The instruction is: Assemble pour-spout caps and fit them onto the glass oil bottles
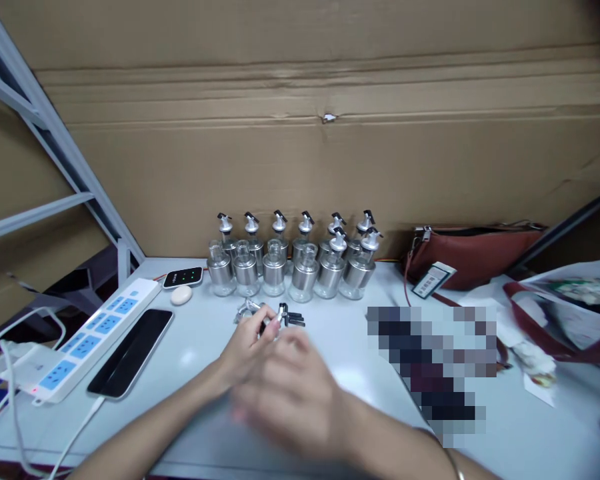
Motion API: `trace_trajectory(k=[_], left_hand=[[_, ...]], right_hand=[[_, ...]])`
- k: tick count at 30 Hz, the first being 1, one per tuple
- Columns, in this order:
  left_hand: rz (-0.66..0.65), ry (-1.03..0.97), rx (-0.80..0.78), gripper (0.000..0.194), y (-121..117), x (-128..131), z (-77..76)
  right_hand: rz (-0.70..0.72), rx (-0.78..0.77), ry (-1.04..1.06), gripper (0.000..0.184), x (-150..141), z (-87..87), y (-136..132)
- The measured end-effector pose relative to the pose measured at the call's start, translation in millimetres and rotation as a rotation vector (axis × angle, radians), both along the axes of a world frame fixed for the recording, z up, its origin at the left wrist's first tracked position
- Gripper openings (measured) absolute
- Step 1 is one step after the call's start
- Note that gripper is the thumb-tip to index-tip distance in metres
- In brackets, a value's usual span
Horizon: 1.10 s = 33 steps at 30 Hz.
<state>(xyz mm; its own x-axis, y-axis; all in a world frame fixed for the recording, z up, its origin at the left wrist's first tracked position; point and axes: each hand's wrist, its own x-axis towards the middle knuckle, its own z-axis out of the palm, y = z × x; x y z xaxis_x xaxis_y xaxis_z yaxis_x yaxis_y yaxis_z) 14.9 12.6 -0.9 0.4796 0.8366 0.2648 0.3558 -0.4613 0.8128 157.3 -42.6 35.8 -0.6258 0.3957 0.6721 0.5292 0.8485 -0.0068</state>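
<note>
My left hand (250, 341) is closed, thumb and fingers pinched around a small silver-and-black pour spout (279, 316), partly hidden. In front of it and nearer the camera, my right hand (293, 393) is smeared by motion; its fingers are curled, and whether it grips anything does not show. Just beyond my hands lie loose silver spout parts (247, 309) and black spout levers (295, 319). Behind them stand glass oil bottles with steel bands in two rows. The back row wears spouts. In front, several open-necked bottles (274, 272) stand left of two spouted ones (360, 273).
At left lie a power strip (93, 340), a black-screened phone (133, 353) with a cable, a small device (183, 277) and a round white object (181, 295). A brown handbag (473, 257) and a pixelated patch are at right. Cardboard (300, 167) walls the back.
</note>
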Motion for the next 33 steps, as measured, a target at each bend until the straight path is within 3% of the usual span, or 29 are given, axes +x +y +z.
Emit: trace_trajectory(k=[4,10,17,22,24,27,30,33], left_hand=[[0.065,0.089,0.173,0.048,0,-6,-8.2],[0.027,0.167,0.297,0.059,-4,-4,-12.6],[-0.008,0.201,0.313,0.061,0,-5,-21.3],[-0.192,0.171,0.371,0.06,-3,-7,-11.8],[-0.19,0.13,0.388,0.059,-3,-8,-7.9],[-0.081,0.123,0.459,0.054,2,-12,-8.0],[0.071,0.167,0.448,0.051,10,-16,-12.9],[0.133,0.221,0.427,0.05,14,-19,-15.8]], right_hand=[[-0.151,0.109,0.31,0.017,35,-14.7,28],[-0.185,0.034,0.217,0.04,50,-30.9,42],[-0.174,0.01,0.086,0.025,42,-35.7,39],[-0.145,-0.031,0.255,0.026,54,-39.0,45],[-0.225,-0.102,0.327,0.027,62,-41.8,50],[-0.376,-0.236,0.34,0.027,72,-47.5,59],[-0.387,-0.347,0.282,0.026,77,-46.9,62],[-0.302,-0.739,0.171,0.021,80,-34.7,57]])
